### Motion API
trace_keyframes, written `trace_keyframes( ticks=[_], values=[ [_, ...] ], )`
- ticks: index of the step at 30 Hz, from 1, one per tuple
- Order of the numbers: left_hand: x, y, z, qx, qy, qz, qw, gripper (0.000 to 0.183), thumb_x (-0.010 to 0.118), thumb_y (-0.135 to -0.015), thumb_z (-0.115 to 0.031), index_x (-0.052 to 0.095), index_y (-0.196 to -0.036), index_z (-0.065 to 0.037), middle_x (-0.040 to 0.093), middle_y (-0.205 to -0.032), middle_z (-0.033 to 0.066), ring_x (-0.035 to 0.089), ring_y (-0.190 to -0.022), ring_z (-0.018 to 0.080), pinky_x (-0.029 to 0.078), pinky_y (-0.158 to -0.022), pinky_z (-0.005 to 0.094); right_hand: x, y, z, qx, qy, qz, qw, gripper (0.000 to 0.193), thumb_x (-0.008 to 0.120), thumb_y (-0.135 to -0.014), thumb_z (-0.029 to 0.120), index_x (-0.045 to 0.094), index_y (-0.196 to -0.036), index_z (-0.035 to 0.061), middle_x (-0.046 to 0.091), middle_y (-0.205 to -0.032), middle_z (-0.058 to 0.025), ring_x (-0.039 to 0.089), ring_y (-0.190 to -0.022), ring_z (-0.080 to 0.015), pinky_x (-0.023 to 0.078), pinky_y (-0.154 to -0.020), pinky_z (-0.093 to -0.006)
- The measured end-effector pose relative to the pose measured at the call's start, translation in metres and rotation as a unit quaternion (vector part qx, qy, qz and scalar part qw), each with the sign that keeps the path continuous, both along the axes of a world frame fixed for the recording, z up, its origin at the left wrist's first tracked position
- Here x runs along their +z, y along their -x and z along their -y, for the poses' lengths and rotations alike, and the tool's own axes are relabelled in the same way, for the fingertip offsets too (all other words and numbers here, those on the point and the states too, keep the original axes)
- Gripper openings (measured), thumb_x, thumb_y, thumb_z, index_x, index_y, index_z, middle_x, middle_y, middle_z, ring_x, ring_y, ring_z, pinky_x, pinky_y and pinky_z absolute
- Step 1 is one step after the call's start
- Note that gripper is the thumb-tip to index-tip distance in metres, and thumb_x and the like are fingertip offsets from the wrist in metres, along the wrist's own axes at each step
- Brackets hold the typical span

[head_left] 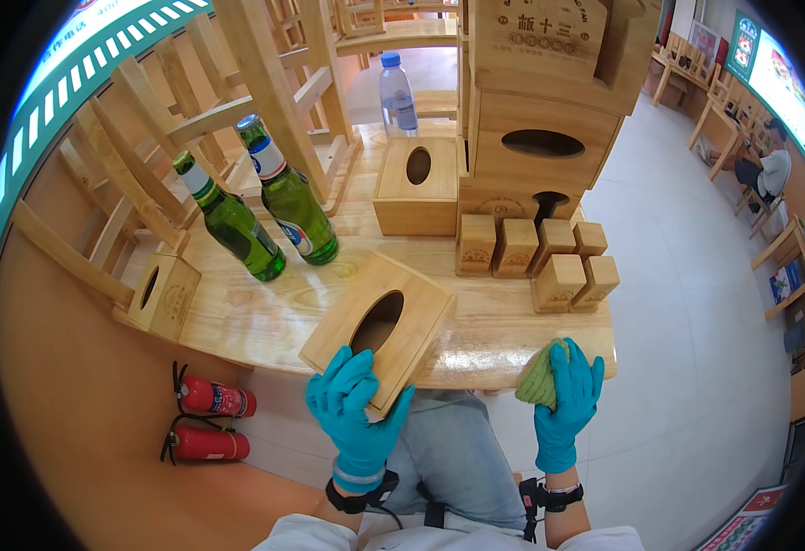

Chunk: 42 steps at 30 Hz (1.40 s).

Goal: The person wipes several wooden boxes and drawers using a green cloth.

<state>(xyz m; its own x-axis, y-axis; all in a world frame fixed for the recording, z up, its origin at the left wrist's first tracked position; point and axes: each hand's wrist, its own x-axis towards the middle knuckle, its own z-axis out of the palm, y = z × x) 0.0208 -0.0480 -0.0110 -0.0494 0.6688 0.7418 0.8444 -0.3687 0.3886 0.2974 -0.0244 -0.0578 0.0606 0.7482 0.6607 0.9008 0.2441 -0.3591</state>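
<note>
A wooden tissue box (421, 298) with an oval hole in its top sits tilted at the near edge of the wooden table (494, 344). My left hand (356, 413), in a teal glove, grips its near end, fingers on the top beside the hole and thumb along the right side. Over by the table's right front corner, my gloved right hand (570, 404) is closed on a folded green cloth (537, 378). The cloth hangs at the table edge; whether it presses on the wood I cannot tell.
Two green beer bottles (297, 207) stand behind the box, left of another tissue box (418, 204). Several small wooden holders (558, 277) and stacked wooden boxes (540, 170) fill the back right. Upturned stools (283, 92) and a water bottle (398, 101) are behind. Fire extinguishers (214, 443) lie lower left.
</note>
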Motion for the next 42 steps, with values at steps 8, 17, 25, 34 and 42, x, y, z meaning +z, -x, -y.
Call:
trace_keyframes(
  ticks=[8,17,25,34,42],
  values=[
    [-0.004,0.002,0.023,0.023,-0.009,0.036,0.999,0.085,0.092,-0.067,-0.042,0.056,-0.139,-0.013,0.047,-0.148,0.0144,0.043,-0.137,0.0325,0.032,-0.113,0.0522,-0.001,0.001,0.002,0.005,0.001,-0.016,1.000,0.066,0.073,-0.071,0.003,0.063,-0.136,0.0141,0.064,-0.134,-0.0121,0.060,-0.125,-0.0309,0.028,-0.119,-0.0527],
    [-0.003,0.031,0.002,-0.063,0.119,0.174,0.975,0.106,0.094,-0.063,-0.045,0.044,-0.152,-0.015,0.020,-0.162,0.0196,0.027,-0.147,0.0422,0.033,-0.118,0.0526,-0.005,0.001,0.001,-0.002,0.004,-0.018,1.000,0.060,0.072,-0.075,0.007,0.064,-0.135,0.0133,0.063,-0.135,-0.0142,0.059,-0.127,-0.0310,0.025,-0.121,-0.0531],
    [0.001,0.032,0.003,-0.080,0.136,0.159,0.975,0.107,0.099,-0.055,-0.031,0.047,-0.149,-0.023,0.011,-0.162,0.0216,0.032,-0.145,0.0428,0.040,-0.115,0.0525,-0.003,0.002,0.001,0.004,-0.001,-0.021,1.000,0.058,0.071,-0.079,0.008,0.063,-0.136,0.0142,0.063,-0.136,-0.0136,0.059,-0.126,-0.0307,0.025,-0.121,-0.0528],
    [-0.015,0.020,0.009,-0.035,0.096,0.186,0.977,0.098,0.100,-0.054,-0.031,0.051,-0.139,-0.023,0.024,-0.154,0.0188,0.038,-0.138,0.0415,0.043,-0.111,0.0510,-0.002,0.002,0.001,0.003,0.002,-0.013,1.000,0.057,0.070,-0.080,0.009,0.062,-0.137,0.0140,0.062,-0.137,-0.0138,0.059,-0.127,-0.0305,0.025,-0.121,-0.0529],
    [-0.054,0.010,0.005,0.011,-0.042,0.195,0.980,0.090,0.100,-0.057,-0.034,0.052,-0.133,-0.024,0.029,-0.150,0.0174,0.040,-0.136,0.0400,0.044,-0.109,0.0510,-0.006,-0.001,0.002,0.005,0.000,-0.009,1.000,0.059,0.072,-0.079,0.011,0.062,-0.137,0.0140,0.062,-0.137,-0.0138,0.058,-0.127,-0.0315,0.025,-0.120,-0.0538]
  ],
)
